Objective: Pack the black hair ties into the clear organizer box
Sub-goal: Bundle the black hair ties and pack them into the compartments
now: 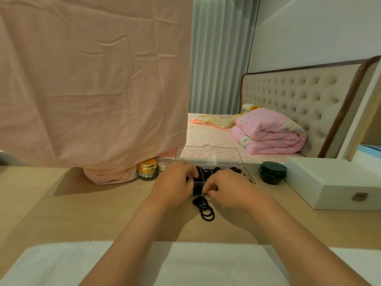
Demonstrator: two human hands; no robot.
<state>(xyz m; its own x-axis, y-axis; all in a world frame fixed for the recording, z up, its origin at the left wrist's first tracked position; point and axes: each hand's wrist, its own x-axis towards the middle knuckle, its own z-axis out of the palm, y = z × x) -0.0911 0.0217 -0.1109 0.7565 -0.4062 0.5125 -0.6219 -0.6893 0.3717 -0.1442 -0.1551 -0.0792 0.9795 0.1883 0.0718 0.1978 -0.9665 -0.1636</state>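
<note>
The clear organizer box (209, 154) stands on the wooden table with its lid raised toward the bed. Black hair ties (226, 169) fill its far compartments. My left hand (175, 179) rests over the box's left side, fingers curled around black ties there. My right hand (226, 187) is at the box's front edge, fingertips pinched at a tie over a near compartment. A small pile of loose black hair ties (204, 207) lies on the table just in front of the box, between my wrists.
A black round jar (272, 172) sits right of the box, and a white latched case (338, 184) beyond it. Gold-lidded jars (148, 169) stand left, beside a hanging pink cloth (92, 89). A white cloth (61, 263) covers the near table edge.
</note>
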